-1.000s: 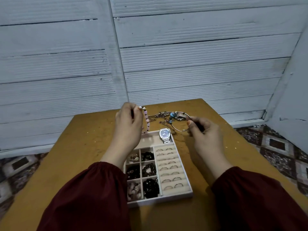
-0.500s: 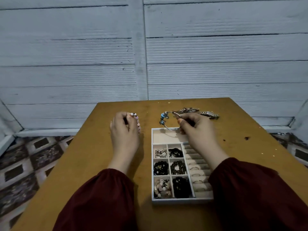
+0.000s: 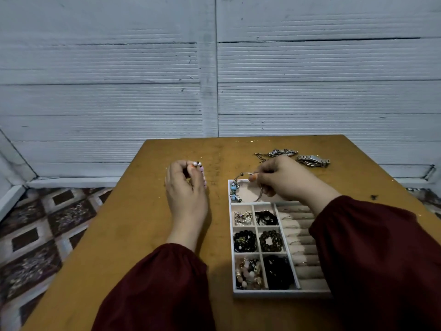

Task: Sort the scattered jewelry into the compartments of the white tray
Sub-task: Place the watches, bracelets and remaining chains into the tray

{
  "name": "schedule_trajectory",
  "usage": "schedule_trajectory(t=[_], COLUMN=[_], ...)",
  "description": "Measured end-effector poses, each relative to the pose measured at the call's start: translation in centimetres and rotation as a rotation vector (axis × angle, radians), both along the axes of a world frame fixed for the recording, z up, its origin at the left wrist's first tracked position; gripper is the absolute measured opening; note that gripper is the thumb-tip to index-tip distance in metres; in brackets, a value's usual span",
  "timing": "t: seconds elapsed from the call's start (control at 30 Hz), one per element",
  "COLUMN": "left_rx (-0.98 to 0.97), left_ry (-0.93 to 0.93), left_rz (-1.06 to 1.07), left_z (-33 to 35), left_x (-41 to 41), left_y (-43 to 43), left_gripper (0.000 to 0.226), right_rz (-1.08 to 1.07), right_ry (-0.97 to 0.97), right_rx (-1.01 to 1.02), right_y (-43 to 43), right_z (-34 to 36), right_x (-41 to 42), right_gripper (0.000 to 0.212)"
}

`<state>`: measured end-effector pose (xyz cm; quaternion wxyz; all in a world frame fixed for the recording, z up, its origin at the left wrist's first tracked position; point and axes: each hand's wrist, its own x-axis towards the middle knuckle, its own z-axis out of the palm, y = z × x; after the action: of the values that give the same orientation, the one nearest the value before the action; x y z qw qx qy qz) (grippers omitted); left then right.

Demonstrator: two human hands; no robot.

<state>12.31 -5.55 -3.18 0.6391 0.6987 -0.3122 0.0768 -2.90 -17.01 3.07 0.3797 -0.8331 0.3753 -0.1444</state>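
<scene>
Closest of all, two dark red sleeves are seen, the left sleeve (image 3: 162,290) and the right sleeve (image 3: 372,259). The right one is laid over the right side of the white tray (image 3: 274,293), which is set on the brown table (image 3: 143,211).

Six small boxes are seen in the tray's left part. Pink and gold beads (image 3: 248,273) are kept in the near left box, and black beads (image 3: 278,272) in the box next to it. More dark and shiny bits are held in the four boxes behind. Soft rolls for rings (image 3: 298,235) are lined up on the tray's right side.

The left hand (image 3: 186,194) is rested on the table, left of the tray and apart from it. Its fingers are curled, and a bead bracelet (image 3: 202,173) is held at the fingertips.

The right hand (image 3: 286,180) is held over the tray's far end. A thin silver bangle (image 3: 261,191) is pinched between thumb and finger over the wide far box. Little blue charms (image 3: 234,191) are hung from it by the tray's left rim. Whether the tray is touched by it cannot be told.

Farther back, a silver watch (image 3: 312,160) and a heap of chains (image 3: 279,153) are left on the table, side by side.

Behind the table, a white plank wall (image 3: 214,80) is seen.
</scene>
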Motion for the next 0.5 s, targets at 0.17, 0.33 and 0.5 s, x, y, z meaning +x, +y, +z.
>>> schedule_trajectory(t=[0.17, 0.33, 0.5], left_rx=[-0.03, -0.033, -0.02], left_ry=[0.08, 0.04, 0.041], left_rz=[-0.041, -0.018, -0.008], left_z=[0.1, -0.2, -1.1], left_x=[0.3, 0.5, 1.3], left_y=[0.1, 0.0, -0.3], left_gripper=[0.022, 0.018, 0.011], right_rz=[-0.02, -0.034, -0.02], right_ry=[0.116, 0.154, 0.258], right_rx=[-0.01, -0.096, -0.195], right_y=[-0.8, -1.2, -1.1], right_z=[-0.2, -0.3, -0.3], right_x=[1.0, 1.9, 2.3], right_gripper=[0.021, 0.011, 0.007])
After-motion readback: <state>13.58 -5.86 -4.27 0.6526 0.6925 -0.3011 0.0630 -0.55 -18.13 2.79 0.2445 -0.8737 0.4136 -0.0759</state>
